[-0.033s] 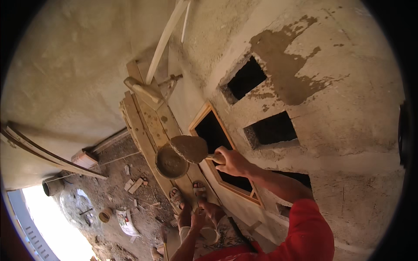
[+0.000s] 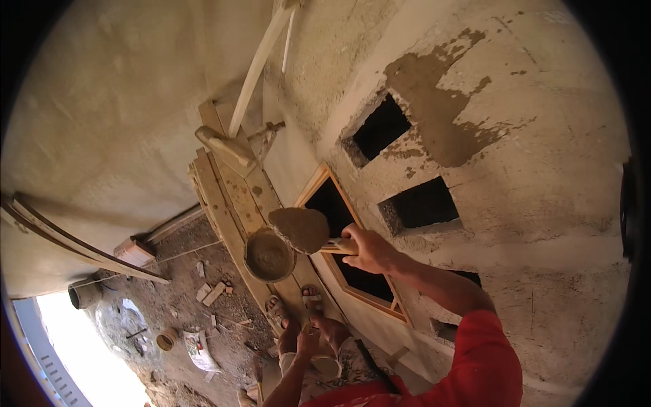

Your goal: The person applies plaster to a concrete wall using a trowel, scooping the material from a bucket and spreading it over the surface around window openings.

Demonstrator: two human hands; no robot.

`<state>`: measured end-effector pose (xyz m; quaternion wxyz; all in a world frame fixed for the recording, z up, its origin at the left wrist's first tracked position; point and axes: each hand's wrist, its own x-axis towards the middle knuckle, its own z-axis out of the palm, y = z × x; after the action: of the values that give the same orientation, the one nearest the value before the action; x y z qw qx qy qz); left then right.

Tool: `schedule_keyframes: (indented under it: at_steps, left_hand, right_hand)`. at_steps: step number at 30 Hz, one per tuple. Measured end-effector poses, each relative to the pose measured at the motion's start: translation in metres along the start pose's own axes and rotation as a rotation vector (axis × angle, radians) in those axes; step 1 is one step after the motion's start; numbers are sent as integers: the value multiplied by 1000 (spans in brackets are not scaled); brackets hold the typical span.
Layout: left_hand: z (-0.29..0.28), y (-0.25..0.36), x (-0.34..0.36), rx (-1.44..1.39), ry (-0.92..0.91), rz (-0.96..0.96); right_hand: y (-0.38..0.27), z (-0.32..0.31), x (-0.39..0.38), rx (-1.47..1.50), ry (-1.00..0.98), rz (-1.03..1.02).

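My right hand (image 2: pixel 369 249) is closed round the handle of a trowel (image 2: pixel 333 245). Its rounded blade carries a heap of wet grey-brown mortar (image 2: pixel 298 229), held over the right rim of a round pan of mortar (image 2: pixel 293 263) that rests on the wooden planks. In front of my legs, my left hand (image 2: pixel 308 339) is closed, and whatever it may hold is hidden. Beside that hand shows a pale round container (image 2: pixel 327 367), partly covered. On the wall to the right, a patch of wet mortar (image 2: pixel 441 112) spreads beside a dark rectangular opening (image 2: pixel 382 131).
I stand on a plank scaffold (image 2: pixel 234 193); a wooden float (image 2: pixel 227 148) lies on its far end. A leaning pole (image 2: pixel 258 68) rises behind it. The wall has a second opening (image 2: pixel 424 203) and a wood-framed window (image 2: pixel 359 288). Below left are a sack (image 2: pixel 198 351) and rubble.
My right hand and the loaded trowel have shifted very slightly to the right. My left hand stays in about the same place, still closed.
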<state>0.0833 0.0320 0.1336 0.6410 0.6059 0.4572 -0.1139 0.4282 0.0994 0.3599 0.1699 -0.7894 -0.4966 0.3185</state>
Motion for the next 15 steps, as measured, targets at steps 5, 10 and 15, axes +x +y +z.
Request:
schedule_keyframes:
  at_steps: [5,10,15]
  left_hand:
    - [-29,18,14,98,48,69]
    - [-55,66,12,287,31,186]
    - [-44,47,35,213,79,90]
  right_hand:
    - [-93,-167,-50,-31,49,-17]
    - [-126,-275,-81,81,189,-185]
    - [-112,-333,-58,406,235,215]
